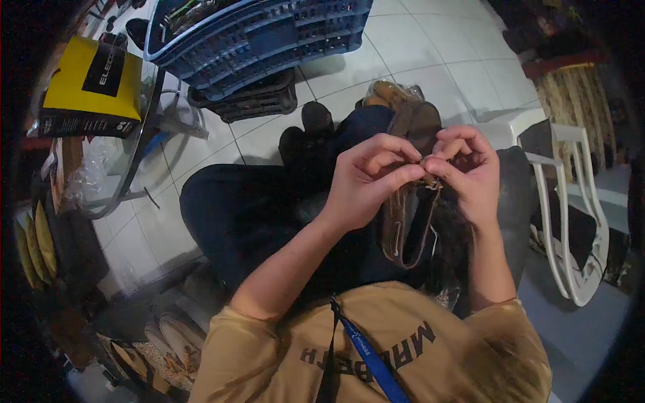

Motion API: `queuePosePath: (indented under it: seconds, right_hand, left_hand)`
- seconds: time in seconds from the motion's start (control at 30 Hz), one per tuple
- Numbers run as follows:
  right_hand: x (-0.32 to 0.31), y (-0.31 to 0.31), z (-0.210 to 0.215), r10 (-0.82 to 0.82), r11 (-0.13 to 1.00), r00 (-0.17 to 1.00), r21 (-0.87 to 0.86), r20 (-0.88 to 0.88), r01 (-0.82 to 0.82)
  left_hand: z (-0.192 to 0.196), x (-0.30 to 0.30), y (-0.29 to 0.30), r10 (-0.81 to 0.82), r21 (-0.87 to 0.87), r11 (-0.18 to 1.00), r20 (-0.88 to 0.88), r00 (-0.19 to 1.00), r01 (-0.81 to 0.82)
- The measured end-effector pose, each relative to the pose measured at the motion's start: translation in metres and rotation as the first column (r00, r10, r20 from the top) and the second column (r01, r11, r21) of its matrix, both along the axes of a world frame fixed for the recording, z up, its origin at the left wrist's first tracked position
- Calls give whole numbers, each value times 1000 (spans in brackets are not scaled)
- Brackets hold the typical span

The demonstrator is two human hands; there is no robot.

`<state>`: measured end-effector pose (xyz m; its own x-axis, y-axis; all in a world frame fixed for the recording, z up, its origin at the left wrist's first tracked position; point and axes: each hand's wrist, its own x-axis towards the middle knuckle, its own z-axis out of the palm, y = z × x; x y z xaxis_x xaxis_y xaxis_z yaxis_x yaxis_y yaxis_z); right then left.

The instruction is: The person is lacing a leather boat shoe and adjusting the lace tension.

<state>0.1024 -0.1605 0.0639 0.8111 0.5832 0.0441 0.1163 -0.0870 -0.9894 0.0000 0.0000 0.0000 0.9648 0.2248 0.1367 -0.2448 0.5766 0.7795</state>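
Head view: seated, looking down at lap, both hands raised over knees.
Left hand [366,178]: fingers curled, thumb and forefinger pinching small metal buckle [430,181] at strap end.
Right hand [467,171]: fingertips pinched on same buckle from other side, steadying it.
Brown leather sandal [406,228]: hanging from buckle strap, sole down along lap, between both hands; held up close for fine finger work.
Second sandal [390,94]: on white tile floor past knees.
Blue plastic crate [269,33]: stacked on black crate, upper left.
White plastic chair [571,201]: just right.
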Motion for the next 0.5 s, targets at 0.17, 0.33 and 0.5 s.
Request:
queuePosePath:
  seconds: [0.17,0.33,0.5]
  right_hand:
    - [1,5,3,49,997,993,63,-109,-42]
    - [0,3,-4,9,1000,998,21,-59,-7]
    - [-5,-5,1,33,997,999,74,7,-34]
  left_hand:
    - [2,-1,0,25,48,999,-45,999,-23]
    - [-2,3,-5,93,67,994,-12,996,-91]
    - [4,2,-5,96,3,995,-51,994,-96]
